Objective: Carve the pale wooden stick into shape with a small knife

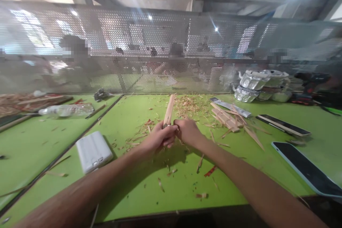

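Note:
A flat, pale wooden strip [169, 109] points away from me over the middle of the green table [128, 185]. My left hand [161, 137] is closed around its near end. Close beside it, my right hand [188, 131] is a fist whose fingers meet the left hand at the strip. A small shiny metal piece [166, 125] shows at the left hand's fingers; its kind is unclear. Whatever the right hand grips is hidden. Curled wood shavings [187, 107] lie beyond and around both hands.
A white power bank [94, 151] lies left, a phone [307, 169] right. Wooden slats [227, 118], a metal strip [232, 107] and a dark flat bar [283, 125] lie right. Behind stand foil-like silver packages [251, 84], a power drill [310, 86] and a perforated screen [157, 42]. A plastic bottle [66, 109] lies far left.

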Action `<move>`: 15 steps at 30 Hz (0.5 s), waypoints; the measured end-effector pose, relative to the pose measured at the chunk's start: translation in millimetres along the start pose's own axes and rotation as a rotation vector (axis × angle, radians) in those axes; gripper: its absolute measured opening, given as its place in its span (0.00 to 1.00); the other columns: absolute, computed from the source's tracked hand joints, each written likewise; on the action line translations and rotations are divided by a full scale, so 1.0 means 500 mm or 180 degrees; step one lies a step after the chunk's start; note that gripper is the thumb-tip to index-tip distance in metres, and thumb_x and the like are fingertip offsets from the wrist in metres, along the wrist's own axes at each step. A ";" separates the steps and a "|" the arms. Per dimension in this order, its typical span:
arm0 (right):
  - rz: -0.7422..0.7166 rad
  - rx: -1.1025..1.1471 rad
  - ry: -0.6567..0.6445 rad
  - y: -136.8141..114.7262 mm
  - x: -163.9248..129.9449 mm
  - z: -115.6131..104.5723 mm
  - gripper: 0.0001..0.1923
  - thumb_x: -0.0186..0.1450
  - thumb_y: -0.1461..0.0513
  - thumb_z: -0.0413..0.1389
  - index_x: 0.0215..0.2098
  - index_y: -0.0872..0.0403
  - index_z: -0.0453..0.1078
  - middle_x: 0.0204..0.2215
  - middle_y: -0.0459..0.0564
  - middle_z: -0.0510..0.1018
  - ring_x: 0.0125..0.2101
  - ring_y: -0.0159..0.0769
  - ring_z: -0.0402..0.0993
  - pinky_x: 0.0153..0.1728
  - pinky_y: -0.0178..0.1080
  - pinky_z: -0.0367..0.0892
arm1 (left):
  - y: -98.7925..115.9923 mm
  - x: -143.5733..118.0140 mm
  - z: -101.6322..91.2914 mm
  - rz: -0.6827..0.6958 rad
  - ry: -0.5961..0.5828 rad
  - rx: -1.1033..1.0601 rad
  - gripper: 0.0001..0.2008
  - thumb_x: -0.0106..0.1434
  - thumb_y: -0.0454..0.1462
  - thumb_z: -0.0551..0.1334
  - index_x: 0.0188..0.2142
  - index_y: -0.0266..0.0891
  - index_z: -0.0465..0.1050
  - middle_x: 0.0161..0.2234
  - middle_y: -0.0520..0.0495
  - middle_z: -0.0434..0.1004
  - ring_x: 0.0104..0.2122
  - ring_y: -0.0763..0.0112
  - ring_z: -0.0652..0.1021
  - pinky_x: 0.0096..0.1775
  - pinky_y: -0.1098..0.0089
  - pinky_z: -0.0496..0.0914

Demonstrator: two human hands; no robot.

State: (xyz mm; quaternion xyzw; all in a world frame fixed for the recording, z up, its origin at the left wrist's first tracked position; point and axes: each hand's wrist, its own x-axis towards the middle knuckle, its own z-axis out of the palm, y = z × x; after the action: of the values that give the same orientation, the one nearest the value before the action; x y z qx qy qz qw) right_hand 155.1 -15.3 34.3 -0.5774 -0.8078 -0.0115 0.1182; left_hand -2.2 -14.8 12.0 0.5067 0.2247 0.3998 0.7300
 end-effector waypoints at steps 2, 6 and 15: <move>0.0035 0.0198 0.0051 0.008 -0.001 0.003 0.11 0.69 0.64 0.54 0.35 0.57 0.79 0.29 0.53 0.83 0.29 0.36 0.77 0.29 0.33 0.61 | -0.002 0.002 -0.009 0.0026 0.0105 0.0049 0.17 0.63 0.39 0.69 0.33 0.41 0.59 0.18 0.64 0.59 0.15 0.84 0.62 0.19 0.78 0.64; 0.0301 0.0062 0.0217 0.013 0.001 0.006 0.16 0.71 0.62 0.52 0.35 0.57 0.81 0.28 0.54 0.83 0.27 0.37 0.77 0.28 0.34 0.60 | -0.010 0.001 -0.008 0.0095 0.0116 0.0242 0.16 0.63 0.40 0.69 0.38 0.40 0.61 0.20 0.63 0.61 0.16 0.81 0.65 0.20 0.76 0.66; 0.0772 -0.0302 0.0332 0.033 0.023 0.012 0.20 0.74 0.64 0.46 0.39 0.59 0.81 0.32 0.58 0.84 0.28 0.37 0.75 0.27 0.35 0.55 | -0.019 -0.019 0.021 -0.0259 -0.0058 0.0414 0.14 0.65 0.40 0.67 0.39 0.40 0.61 0.19 0.62 0.63 0.15 0.81 0.63 0.17 0.77 0.65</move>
State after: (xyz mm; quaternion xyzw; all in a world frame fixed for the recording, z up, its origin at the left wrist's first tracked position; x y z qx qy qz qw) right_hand 165.8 2.0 29.1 -0.6743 -0.7234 -0.0653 0.1332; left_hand 3.4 -30.2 6.6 0.5471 0.2640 0.3497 0.7132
